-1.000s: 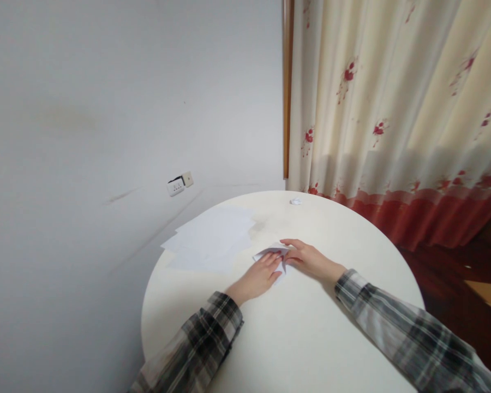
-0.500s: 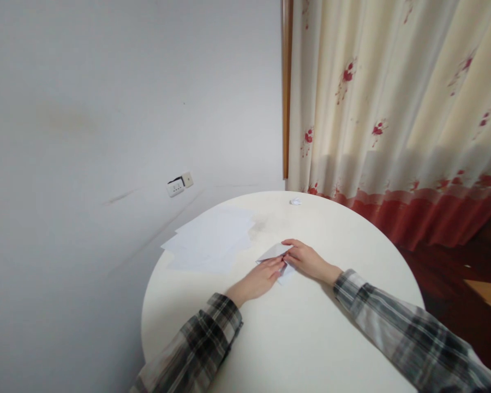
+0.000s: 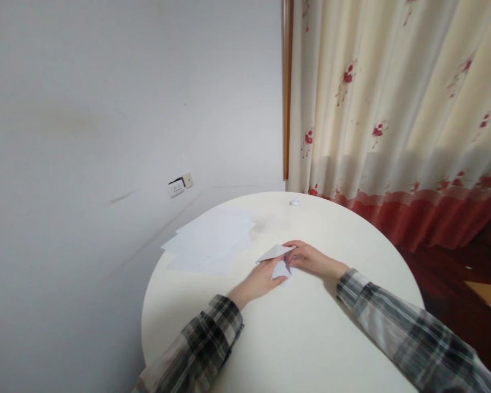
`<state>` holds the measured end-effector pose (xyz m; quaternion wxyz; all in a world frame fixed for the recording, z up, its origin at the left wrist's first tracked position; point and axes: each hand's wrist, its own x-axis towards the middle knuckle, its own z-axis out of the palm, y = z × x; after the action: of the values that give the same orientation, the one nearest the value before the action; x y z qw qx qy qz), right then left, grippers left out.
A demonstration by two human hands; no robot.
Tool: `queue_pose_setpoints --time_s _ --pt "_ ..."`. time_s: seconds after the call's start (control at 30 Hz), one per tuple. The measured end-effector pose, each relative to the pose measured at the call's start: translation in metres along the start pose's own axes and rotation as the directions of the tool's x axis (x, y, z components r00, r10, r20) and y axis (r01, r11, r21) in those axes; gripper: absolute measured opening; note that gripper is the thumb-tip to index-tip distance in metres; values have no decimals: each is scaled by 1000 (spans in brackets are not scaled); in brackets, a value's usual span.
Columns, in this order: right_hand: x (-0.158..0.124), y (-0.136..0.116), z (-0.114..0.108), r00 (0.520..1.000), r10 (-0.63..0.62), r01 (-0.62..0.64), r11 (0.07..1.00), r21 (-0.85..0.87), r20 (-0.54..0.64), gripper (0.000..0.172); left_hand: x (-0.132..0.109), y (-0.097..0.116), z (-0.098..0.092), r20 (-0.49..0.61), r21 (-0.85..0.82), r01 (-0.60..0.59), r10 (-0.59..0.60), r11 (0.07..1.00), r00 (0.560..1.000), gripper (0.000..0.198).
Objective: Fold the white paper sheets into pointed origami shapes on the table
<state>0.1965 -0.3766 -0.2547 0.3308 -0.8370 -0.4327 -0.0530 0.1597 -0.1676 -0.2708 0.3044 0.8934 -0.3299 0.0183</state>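
Note:
A piece of white paper (image 3: 281, 269), folded with angled flaps, lies on the round white table (image 3: 311, 338). My left hand (image 3: 258, 281) holds it from the left, its fingers across the paper and the thumb at the lower flap. From the right, my right hand (image 3: 309, 257) grips the same paper near its upper right corner, the fingers curled over the edge. Parts of the folds are hidden under the fingers of both hands.
Several loose white sheets (image 3: 210, 240) overlap at the table's left side. A small crumpled or folded paper piece (image 3: 295, 202) sits near the far edge. Behind the table are a wall with sockets (image 3: 175, 189) and a flowered curtain (image 3: 364, 109).
My left thumb has moved away from its fingers toward the paper's lower flap, so more of the flap shows. My right hand's fingers have shifted slightly right and curl more.

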Motion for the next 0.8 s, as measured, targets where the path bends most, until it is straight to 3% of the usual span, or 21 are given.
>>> queue_pose_setpoints --time_s 0.17,0.33,0.8 --pt "5 5 11 996 21 -21 1000 8 -88 18 0 3 -3 35 -11 11 -11 1000 999 52" --pt "8 -4 16 989 48 -54 998 -40 -142 12 0 4 -3 21 -49 -63 64 997 998 64" --pt "12 -15 20 985 -4 -43 961 -272 -170 12 1 4 -17 112 -76 8 1 997 994 63"
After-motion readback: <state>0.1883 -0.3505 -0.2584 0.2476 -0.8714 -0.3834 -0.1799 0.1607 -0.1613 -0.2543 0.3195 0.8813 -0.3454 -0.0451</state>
